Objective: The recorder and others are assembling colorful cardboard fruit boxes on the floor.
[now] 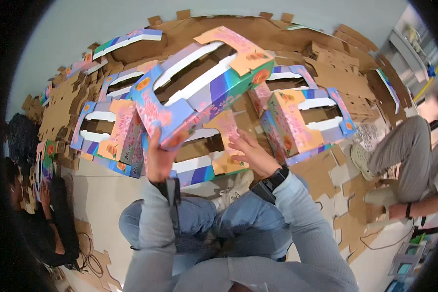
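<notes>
A colourful printed cardboard carton [207,78] with an open window in its top is tilted above the others. My left hand [159,156] grips its near left corner. The fingers of my right hand [254,153] are spread, holding nothing, below the carton's right part. A second printed carton [231,155] sits under the raised one, close to my right fingertips and partly hidden by it. To the left stands another carton [114,131]; a further one [306,124] stands to the right. Whether the raised carton rests on those behind it, I cannot tell.
Flattened brown cardboard [336,75] is heaped along the wall. A person in dark clothes [58,219] sits at left, a hand on a carton. At right is another person's bent leg [404,151]. Cardboard scraps [357,221] and a cable [90,255] lie on the floor.
</notes>
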The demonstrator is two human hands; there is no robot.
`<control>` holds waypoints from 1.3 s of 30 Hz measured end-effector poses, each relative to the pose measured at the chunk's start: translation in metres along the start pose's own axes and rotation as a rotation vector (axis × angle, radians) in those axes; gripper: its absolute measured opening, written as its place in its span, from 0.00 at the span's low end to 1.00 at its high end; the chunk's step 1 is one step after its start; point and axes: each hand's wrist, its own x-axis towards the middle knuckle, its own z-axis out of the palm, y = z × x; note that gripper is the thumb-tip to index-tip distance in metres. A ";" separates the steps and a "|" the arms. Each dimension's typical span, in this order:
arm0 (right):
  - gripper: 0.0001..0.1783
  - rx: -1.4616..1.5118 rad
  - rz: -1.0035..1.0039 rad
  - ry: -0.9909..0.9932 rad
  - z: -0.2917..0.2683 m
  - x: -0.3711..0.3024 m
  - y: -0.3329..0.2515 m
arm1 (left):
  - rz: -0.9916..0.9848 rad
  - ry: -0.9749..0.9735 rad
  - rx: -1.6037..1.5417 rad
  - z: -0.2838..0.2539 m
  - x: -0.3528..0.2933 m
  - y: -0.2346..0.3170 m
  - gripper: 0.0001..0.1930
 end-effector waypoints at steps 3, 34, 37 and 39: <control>0.47 0.048 -0.061 -0.013 0.023 -0.026 0.003 | 0.185 -0.020 -0.042 0.051 -0.057 -0.041 0.27; 0.49 0.853 -0.395 0.685 -0.372 -0.244 0.048 | -0.301 -0.174 0.747 -0.024 -0.148 -0.128 0.30; 0.49 0.926 -0.301 0.749 -0.376 -0.237 0.043 | -0.293 -0.152 0.713 -0.028 -0.145 -0.133 0.31; 0.46 0.857 -0.278 0.782 -0.373 -0.235 0.035 | -0.316 -0.140 0.682 -0.029 -0.144 -0.137 0.31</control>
